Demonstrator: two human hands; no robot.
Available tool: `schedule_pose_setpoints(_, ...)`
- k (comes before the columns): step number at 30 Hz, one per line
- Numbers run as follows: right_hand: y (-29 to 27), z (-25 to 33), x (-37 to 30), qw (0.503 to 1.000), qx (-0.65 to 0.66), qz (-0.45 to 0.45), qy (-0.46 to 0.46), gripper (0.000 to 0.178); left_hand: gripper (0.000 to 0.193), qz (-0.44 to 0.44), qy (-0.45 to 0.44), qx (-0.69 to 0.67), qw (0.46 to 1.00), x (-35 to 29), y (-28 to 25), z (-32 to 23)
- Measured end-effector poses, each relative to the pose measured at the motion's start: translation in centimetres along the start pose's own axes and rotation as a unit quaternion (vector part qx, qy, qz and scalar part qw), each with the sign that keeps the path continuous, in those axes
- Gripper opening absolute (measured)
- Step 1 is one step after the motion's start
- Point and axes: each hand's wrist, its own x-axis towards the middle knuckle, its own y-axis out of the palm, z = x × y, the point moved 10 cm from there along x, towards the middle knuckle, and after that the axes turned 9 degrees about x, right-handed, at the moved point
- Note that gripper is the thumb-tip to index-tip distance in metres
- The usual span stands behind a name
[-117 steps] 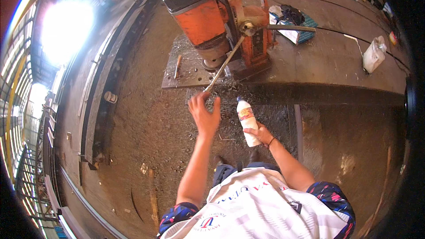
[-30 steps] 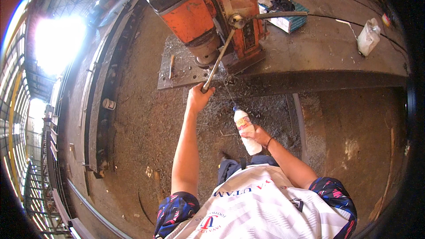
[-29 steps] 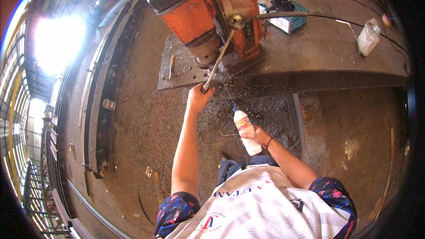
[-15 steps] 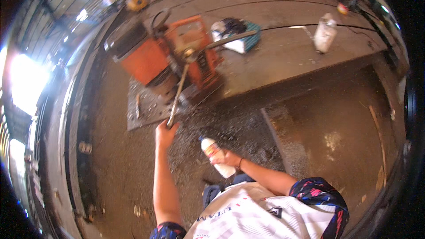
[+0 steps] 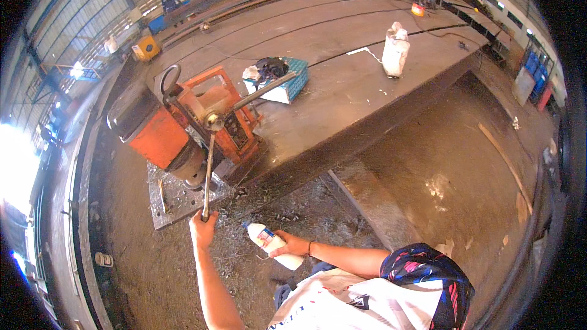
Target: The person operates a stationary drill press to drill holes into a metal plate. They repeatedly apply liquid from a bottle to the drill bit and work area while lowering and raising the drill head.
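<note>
An orange magnetic drill (image 5: 160, 145) stands at the left end of a large steel table, over a metal plate (image 5: 157, 215) strewn with metal chips. From its hub, one feed handle (image 5: 209, 174) points toward me, and my left hand (image 5: 203, 230) is wrapped round its end. Another handle reaches out to the right from the same hub. My right hand (image 5: 292, 244) grips a white plastic bottle (image 5: 262, 236) with a dark blue cap and a coloured label. The bottle tilts, its cap toward the drill, and is apart from it.
On the steel table (image 5: 342, 85) sit a teal-and-white box (image 5: 296, 83) with dark cloth and a whitish jug (image 5: 395, 52). Chips litter the ground below. A steel beam (image 5: 367, 201) and a long wooden strip (image 5: 504, 156) lie to the right. People are farther back.
My view has shifted, so the drill and table appear lower and farther left. My left hand still grips the handle, and my right hand still holds the bottle.
</note>
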Motion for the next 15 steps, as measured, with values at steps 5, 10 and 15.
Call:
schedule_pose_setpoints(5,0.2,0.2,-0.3,1.000,0.027,0.013,0.004,0.071,0.033,0.000,0.009,0.036,0.999,-0.1,-0.2,0.2)
schedule_pose_setpoints(10,-0.5,-2.7,0.6,0.998,0.032,-0.003,0.051,0.048,0.036,-0.007,0.019,0.043,0.999,0.7,0.4,2.1)
schedule_pose_setpoints(15,-2.5,-5.5,1.3,0.998,0.000,-0.009,0.060,0.039,0.039,0.013,-0.002,0.044,0.999,0.9,0.8,1.5)
